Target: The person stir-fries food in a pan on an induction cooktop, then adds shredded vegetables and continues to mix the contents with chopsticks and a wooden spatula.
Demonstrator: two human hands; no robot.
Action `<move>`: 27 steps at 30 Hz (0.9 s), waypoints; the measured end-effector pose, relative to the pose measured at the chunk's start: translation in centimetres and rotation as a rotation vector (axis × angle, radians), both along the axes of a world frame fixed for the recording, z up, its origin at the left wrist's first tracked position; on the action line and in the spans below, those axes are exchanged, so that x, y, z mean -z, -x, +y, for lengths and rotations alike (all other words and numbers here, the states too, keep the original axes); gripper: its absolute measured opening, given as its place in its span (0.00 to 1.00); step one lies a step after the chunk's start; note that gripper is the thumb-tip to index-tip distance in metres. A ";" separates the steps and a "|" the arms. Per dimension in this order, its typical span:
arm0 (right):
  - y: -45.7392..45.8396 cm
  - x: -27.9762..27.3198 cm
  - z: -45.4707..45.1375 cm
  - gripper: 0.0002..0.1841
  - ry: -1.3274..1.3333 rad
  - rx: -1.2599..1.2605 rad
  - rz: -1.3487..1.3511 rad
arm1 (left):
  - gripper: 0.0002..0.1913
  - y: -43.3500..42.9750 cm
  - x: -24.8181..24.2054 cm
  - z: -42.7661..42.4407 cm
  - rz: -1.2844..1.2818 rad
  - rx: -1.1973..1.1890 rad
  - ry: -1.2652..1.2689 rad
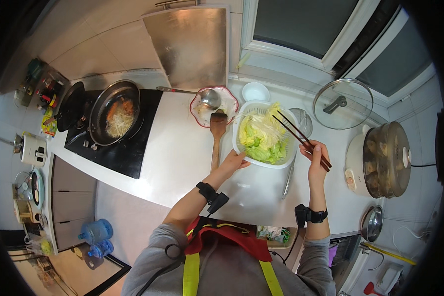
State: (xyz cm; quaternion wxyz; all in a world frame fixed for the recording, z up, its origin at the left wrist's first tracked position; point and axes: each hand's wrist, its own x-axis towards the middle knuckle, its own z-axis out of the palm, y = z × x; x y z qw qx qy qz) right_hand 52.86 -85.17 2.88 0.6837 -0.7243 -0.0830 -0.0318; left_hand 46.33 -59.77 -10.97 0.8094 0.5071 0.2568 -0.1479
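My left hand (235,162) grips the near left rim of a white plastic colander basket (268,165). Inside the basket are torn lettuce leaves (259,151) and pale enoki mushrooms (267,131). In my right hand (315,157) is a pair of dark wooden chopsticks (299,135); their tips are over the right side of the greens. A wooden spatula (217,137) lies left of the basket, its blade on the rim of a red-edged scalloped bowl (195,117). A steel ladle (210,99) rests across that bowl.
On the black hob (129,159), a frying pan (96,125) holds enoki and orange-red food. A glass lid (342,116) leans at the back right, near an electric steamer (386,159). A wire strainer (302,122) sits partly behind the basket. A small white bowl (255,90) stands behind it.
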 end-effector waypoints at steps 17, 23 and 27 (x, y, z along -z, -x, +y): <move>1.3 0.1 7.5 0.16 -0.024 -0.180 0.030 | 0.20 6.7 1.6 6.8 0.082 0.169 -1.174; -0.1 2.6 11.3 0.12 -0.040 -0.260 0.166 | 0.21 13.8 -1.2 13.4 -0.065 0.103 -1.138; -2.9 5.2 16.8 0.08 -0.069 -0.335 0.198 | 0.21 17.2 -3.1 15.5 -0.050 0.046 -1.101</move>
